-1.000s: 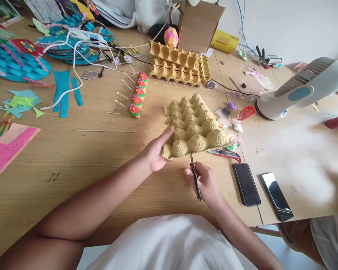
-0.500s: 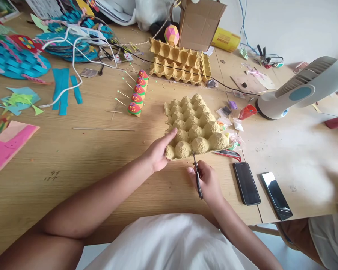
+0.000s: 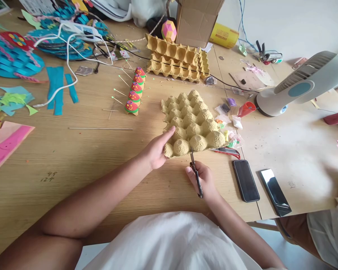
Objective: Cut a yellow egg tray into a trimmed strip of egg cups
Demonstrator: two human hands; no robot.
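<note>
A yellowish egg carton point(image 3: 189, 119) with bumps facing up is held above the table by my left hand point(image 3: 157, 149). The thumb lies on top at the near left corner; the other fingers are hidden beneath. My right hand point(image 3: 204, 180) is closed around the handles of dark scissors point(image 3: 196, 174), whose blades meet the carton's near edge between two bumps. Beyond my left hand stands a row of painted carton cups point(image 3: 135, 92) in red and green, with smiling faces and thin sticks poking out.
More cut egg cartons point(image 3: 173, 60) lie at the back. Right of my hands are a red-handled cutter point(image 3: 228, 152), two phones point(image 3: 245, 180), a red cup point(image 3: 246, 108) and a white fan point(image 3: 295, 84). A thin stick point(image 3: 101, 128) and blue strips point(image 3: 55, 90) lie on the left.
The whole view has shifted slightly. My left hand keeps its hold on the egg carton, and the scissors stay at its near edge with little movement.
</note>
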